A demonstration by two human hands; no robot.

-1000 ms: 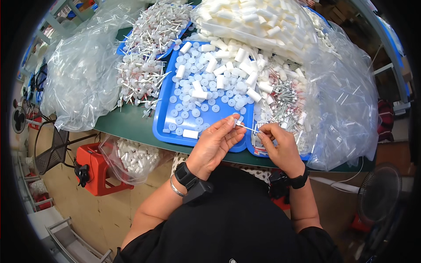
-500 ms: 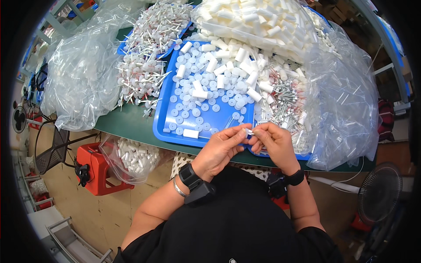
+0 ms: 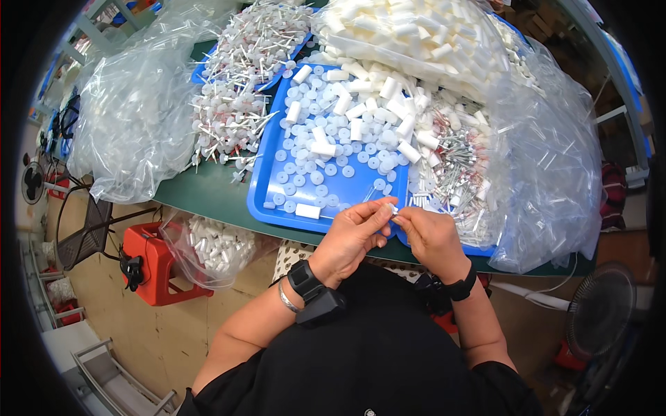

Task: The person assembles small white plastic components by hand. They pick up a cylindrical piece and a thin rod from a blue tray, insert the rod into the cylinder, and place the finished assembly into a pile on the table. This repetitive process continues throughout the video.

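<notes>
Both hands meet at the front edge of the blue tray (image 3: pixel 260 201), fingertips almost touching. My left hand (image 3: pixel 355 236) pinches a small white piece (image 3: pixel 394 210) between thumb and forefinger. My right hand (image 3: pixel 436 239) has its fingers closed on the same piece from the other side. Most of that piece is covered by the fingertips, so its exact kind is unclear. Behind my left hand, translucent round discs (image 3: pixel 318 177) with centre holes lie scattered in the tray. White foam-like cylinders (image 3: pixel 323 148) lie among them.
Beside the tray, to the right, are thin metal pins (image 3: pixel 454 158) and white tubes. Assembled disc-and-stick pieces (image 3: pixel 225 125) are heaped at the left. Clear plastic bags (image 3: pixel 128 132) flank the table; a big bag of white cylinders (image 3: pixel 409 35) sits behind. A red stool (image 3: pixel 149 267) stands below left.
My right hand has turned inward, its fingers curling further over the small white piece. My left hand keeps its pinch. The whole view has shifted slightly.
</notes>
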